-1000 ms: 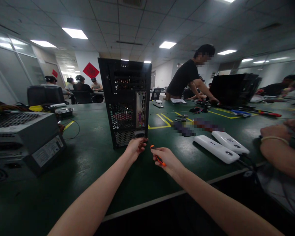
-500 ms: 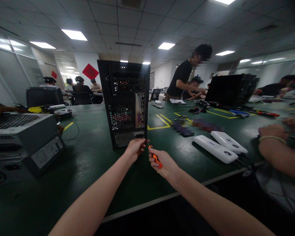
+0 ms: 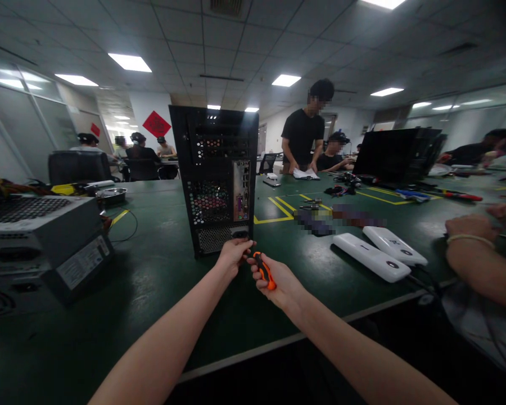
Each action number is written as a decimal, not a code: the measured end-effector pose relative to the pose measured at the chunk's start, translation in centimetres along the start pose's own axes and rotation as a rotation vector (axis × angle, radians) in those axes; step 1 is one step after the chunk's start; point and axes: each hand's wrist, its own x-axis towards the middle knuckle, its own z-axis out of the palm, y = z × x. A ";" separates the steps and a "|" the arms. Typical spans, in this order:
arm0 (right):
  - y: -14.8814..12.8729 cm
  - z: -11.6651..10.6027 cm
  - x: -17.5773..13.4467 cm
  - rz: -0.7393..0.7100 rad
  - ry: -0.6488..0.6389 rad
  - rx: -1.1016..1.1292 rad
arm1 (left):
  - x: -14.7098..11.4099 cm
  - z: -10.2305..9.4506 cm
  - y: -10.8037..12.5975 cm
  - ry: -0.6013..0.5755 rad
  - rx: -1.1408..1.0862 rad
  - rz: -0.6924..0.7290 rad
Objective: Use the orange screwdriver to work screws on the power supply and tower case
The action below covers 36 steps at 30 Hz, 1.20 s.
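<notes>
A black computer case point(image 3: 181, 169) stands upright on the green table, its rear panel with vents and ports facing me. My right hand point(image 3: 276, 278) is wrapped round the orange and black handle of a screwdriver point(image 3: 265, 272). Its tip end points up and left toward the lower right corner of the case. My left hand point(image 3: 235, 253) is at that same corner, below the power supply grille point(image 3: 211, 239), with thumb and fingers pinched together close to the screwdriver's tip. What the left fingers hold, if anything, is too small to make out.
Grey power supplies point(image 3: 78, 239) are stacked at the left, near a metal bowl point(image 3: 112, 195). Two white power banks point(image 3: 371, 257) with cables lie to the right. Another person's forearm point(image 3: 474, 264) rests at the right edge. A person in black point(image 3: 302, 135) stands across the table.
The screwdriver and my right hand have shifted slightly left, and the handle has turned to show more black. The standing person across the table has moved left and now handles papers.
</notes>
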 end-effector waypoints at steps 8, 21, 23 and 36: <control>-0.2 0.6 -0.3 0.009 -0.014 0.085 | 0.4 0.1 0.0 0.030 -0.046 -0.027; -0.5 -0.3 0.1 0.002 -0.043 0.116 | 0.8 0.6 0.1 0.097 -0.090 -0.043; -0.7 -0.6 0.0 0.037 -0.075 0.114 | 0.8 0.5 0.1 0.086 -0.094 -0.044; 0.4 -2.1 -1.2 -0.603 0.015 -0.718 | 1.7 0.4 -0.1 0.097 -0.048 -0.059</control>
